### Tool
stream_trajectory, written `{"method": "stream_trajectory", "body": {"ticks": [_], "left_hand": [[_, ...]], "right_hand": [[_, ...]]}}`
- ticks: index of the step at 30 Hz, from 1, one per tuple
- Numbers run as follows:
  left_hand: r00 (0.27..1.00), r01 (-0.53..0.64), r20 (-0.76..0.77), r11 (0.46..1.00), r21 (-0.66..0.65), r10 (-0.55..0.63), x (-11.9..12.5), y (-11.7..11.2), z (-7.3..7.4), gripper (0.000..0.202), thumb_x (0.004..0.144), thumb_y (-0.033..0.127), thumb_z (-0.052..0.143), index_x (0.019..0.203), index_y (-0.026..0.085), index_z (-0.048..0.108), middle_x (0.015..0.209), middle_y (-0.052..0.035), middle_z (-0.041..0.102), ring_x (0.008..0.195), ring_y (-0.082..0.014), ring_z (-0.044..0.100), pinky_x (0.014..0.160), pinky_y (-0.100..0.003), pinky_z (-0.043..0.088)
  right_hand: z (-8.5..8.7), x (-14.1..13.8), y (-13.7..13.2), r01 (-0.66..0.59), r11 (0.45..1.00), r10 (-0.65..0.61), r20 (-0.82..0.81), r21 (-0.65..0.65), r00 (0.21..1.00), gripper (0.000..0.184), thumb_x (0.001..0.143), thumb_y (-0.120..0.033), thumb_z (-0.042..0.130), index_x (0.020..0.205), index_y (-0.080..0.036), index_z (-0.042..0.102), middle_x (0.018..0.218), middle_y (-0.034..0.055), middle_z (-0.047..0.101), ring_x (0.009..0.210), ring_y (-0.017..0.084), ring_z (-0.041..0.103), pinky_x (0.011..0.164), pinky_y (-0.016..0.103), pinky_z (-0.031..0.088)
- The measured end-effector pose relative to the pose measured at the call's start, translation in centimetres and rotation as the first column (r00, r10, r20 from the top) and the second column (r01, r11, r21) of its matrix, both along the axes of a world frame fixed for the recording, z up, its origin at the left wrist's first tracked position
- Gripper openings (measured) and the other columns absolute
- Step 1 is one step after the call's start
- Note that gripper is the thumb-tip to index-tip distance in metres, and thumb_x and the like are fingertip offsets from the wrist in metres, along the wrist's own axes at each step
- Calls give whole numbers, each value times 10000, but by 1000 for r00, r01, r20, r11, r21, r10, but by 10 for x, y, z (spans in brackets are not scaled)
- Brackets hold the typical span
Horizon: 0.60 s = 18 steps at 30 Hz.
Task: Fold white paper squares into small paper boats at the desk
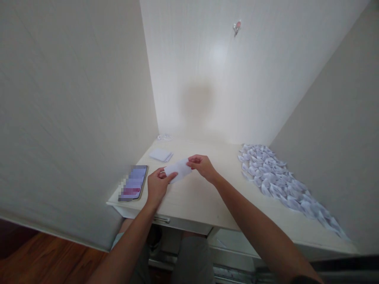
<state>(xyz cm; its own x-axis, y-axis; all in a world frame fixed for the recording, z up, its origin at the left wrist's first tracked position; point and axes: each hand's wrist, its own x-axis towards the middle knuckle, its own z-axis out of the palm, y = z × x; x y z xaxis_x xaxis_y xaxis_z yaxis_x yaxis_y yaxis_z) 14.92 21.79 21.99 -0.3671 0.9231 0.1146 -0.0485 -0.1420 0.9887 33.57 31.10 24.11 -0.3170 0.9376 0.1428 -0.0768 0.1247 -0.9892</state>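
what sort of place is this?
Probably a home desk nook: pale desk boxed in by plain walls, phone on it, wood floor. Left hand and right hand hold a paper slip near a heap of folded papers.

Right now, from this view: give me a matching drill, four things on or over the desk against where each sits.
1 phone
2 paper sheet
3 small paper stack
4 pile of folded papers

A along the right side of the desk
B pinched between left hand and right hand
C front left corner
D back left, beyond the phone

Pairs: 1-C, 2-B, 3-D, 4-A
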Motion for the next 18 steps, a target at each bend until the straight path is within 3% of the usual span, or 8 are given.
{"method": "stream_trajectory", "body": {"ticks": [4, 7, 10, 15, 18], "left_hand": [[997, -39, -63, 999, 6, 39, -3, 6, -6, 465, 592, 374, 890, 940, 132, 699, 890, -81, 772, 776, -219, 718, 701, -300, 550], [981, -93, -172, 995, -30, 87, -4, 7, -13, 434, 605, 409, 883, 898, 132, 720, 836, -61, 759, 717, -195, 683, 619, -259, 503], [975, -133, -188, 990, -53, 121, -4, 8, -19, 383, 678, 455, 830, 840, 121, 736, 780, -55, 744, 660, -175, 648, 555, -239, 451], [981, -177, -91, 982, -71, 171, -4, 1, -20, 400, 720, 497, 794, 822, 115, 731, 743, -47, 725, 656, -164, 633, 565, -235, 457], [981, -137, 120, 984, -116, 151, -9, -20, -14, 447, 677, 499, 828, 882, 116, 723, 803, -63, 744, 701, -183, 665, 629, -265, 515]], "right_hand": [[-19, -4, 11, -7, 998, 5, -34, -69, 999, 345, 549, -376, 879, 754, -162, 703, 715, 5, 714, 624, 121, 621, 597, 254, 494], [-30, -3, 11, 5, 996, -8, -34, -92, 999, 310, 574, -368, 862, 738, -162, 697, 707, 4, 704, 615, 114, 616, 588, 247, 501], [-34, 2, 12, 77, 991, -78, -8, -108, 997, 277, 600, -356, 843, 732, -164, 694, 718, 15, 700, 612, 119, 618, 552, 242, 514], [-31, 19, 21, 373, 922, -379, -38, -106, 925, 314, 654, -427, 780, 800, -191, 632, 730, -4, 652, 603, 122, 600, 457, 224, 524], [-27, 19, 30, 450, 888, -455, -38, -94, 890, 342, 713, -487, 706, 871, -219, 563, 759, -14, 636, 603, 124, 613, 433, 216, 517]]}}
